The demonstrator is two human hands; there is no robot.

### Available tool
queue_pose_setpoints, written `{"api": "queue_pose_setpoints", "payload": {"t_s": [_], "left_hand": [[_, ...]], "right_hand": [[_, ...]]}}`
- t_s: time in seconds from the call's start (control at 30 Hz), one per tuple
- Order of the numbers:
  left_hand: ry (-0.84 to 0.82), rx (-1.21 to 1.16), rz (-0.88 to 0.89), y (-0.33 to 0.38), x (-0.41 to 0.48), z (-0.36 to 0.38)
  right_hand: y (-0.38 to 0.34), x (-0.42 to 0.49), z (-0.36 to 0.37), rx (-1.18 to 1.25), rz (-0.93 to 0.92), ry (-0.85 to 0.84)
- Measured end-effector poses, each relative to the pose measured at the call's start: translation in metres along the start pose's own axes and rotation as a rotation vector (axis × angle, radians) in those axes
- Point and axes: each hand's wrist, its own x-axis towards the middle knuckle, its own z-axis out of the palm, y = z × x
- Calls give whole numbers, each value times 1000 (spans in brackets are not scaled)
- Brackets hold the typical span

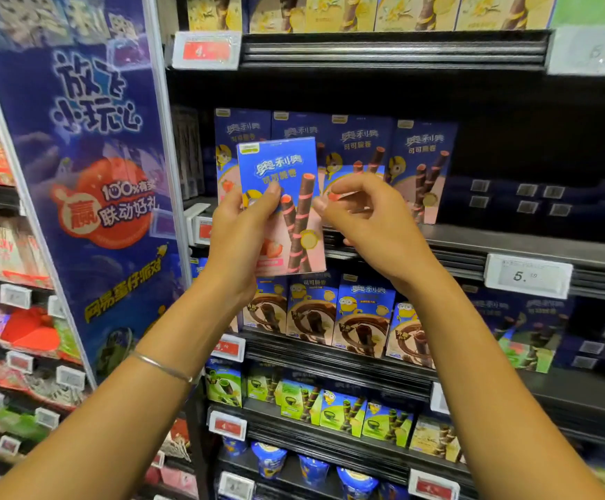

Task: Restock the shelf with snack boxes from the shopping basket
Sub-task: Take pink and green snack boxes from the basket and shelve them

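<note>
Boxes stand in rows on a dark store shelf (474, 243), and one snack box (283, 167), blue on top and pink below with wafer rolls printed on it, is held upright in front of them. The left hand (238, 232) grips this box by its lower left side, its fingers (257, 205) curled round the edge with the thumb lying across the front. The right hand (373, 218) is at the box's right edge with curled fingers and the thumb tip touching or nearly touching the card; whether it actually pinches the box cannot be told.

Four matching boxes (425, 167) stand side by side on the shelf behind, and the held box overlaps the two on the left. On the shelf below, at least four chocolate boxes (362, 315) stand in a row. One thin bangle (160, 366) circles the left wrist. One white price tag (528, 276) reading 5 hangs on the shelf rail at the right, and one tall blue banner (88, 175) runs down the left.
</note>
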Motion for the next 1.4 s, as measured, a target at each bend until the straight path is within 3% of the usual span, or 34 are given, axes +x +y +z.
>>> {"api": "queue_pose_setpoints", "payload": {"t_s": [0.1,0.27,0.4,0.5,0.8,1.03,1.4], "left_hand": [[-57,-1,72,7,5,24],[-133,72,72,10,18,55],[17,368,248,7,38,46],[88,535,280,2,58,31],[258,818,177,-11,96,20],[284,781,116,-13,110,8],[303,785,161,-17,119,-4]], "right_hand": [[-6,-4,-7,18,19,-4],[-1,-2,-45,28,19,149],[24,1,-88,39,59,364],[45,8,-102,-27,129,426],[67,29,-99,-261,137,442],[67,38,-98,-374,170,420],[68,46,-89,-383,216,403]]}}
